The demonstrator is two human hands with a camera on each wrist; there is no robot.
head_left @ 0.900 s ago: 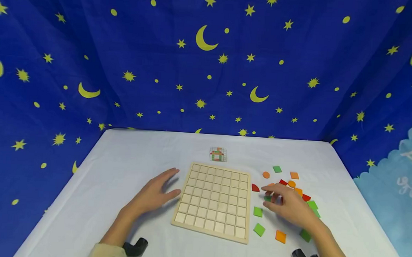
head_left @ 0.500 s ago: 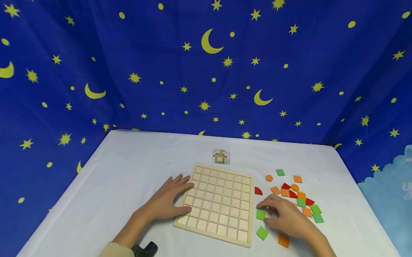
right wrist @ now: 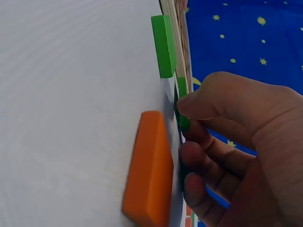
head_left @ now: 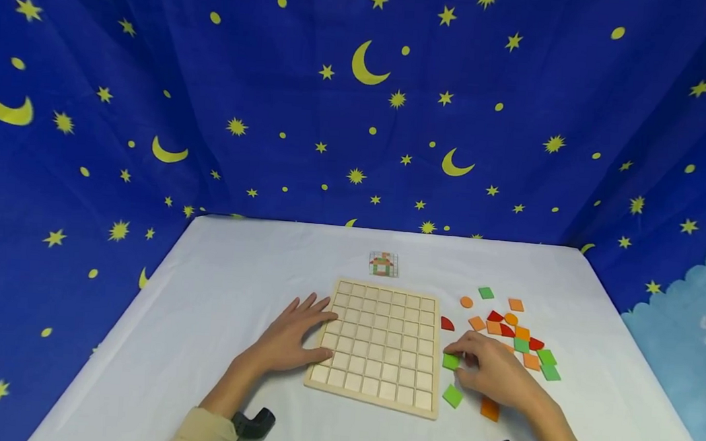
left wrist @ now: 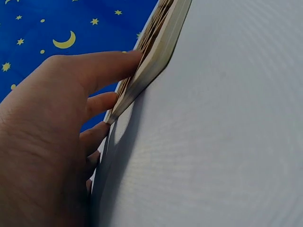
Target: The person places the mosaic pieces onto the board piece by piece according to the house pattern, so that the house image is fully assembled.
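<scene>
A pale wooden grid board (head_left: 381, 347) lies on the white table. My left hand (head_left: 290, 333) rests at its left edge, fingers spread and straight, thumb and index fingertips over the frame. In the left wrist view the board's rounded corner (left wrist: 154, 66) shows beside these fingertips. To the right of the board, my right hand (head_left: 492, 371) has thumb and index finger at opposite sides of a light green square tile (head_left: 450, 361), pinching it low at the table. Another green square tile (head_left: 453, 396) and an orange square tile (right wrist: 149, 170) lie near that hand.
Behind the board lies a small pattern card (head_left: 383, 264). Loose tiles spread beyond the right hand: several orange squares, an orange disc (head_left: 466, 301), red quarter-circles such as the red piece (head_left: 447, 324), and green squares. A starry blue curtain (head_left: 359, 113) encloses the table.
My left hand has moved right onto the board's edge. The right hand has come down toward the front, from over the tile pile to the light green square tile.
</scene>
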